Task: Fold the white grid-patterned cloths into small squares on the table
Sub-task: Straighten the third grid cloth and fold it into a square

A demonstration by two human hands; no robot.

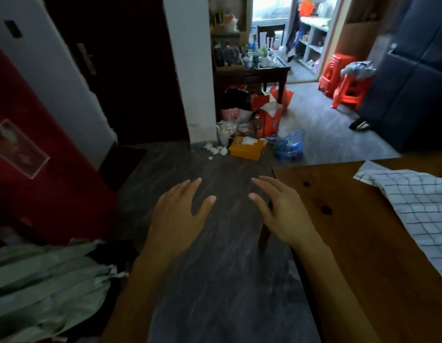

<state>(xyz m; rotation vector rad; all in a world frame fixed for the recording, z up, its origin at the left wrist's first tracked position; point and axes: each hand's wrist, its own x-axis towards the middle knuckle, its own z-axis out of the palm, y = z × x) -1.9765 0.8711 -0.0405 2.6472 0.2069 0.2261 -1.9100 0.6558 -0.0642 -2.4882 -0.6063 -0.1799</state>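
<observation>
**Hands empty, cloth at the table's far side**

The cloth (418, 214) lies rumpled on the table (339, 219), its right part cut off by the frame edge. Both hands hover over the floor, apart from it: left hand (176, 214) and right hand (282, 214) spread, holding nothing. An orange box (246, 149) holds white scraps, blurred.

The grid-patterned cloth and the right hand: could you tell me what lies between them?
Only bare wooden table, seen in the head view, separates the right hand from the grid-patterned cloth.
</observation>
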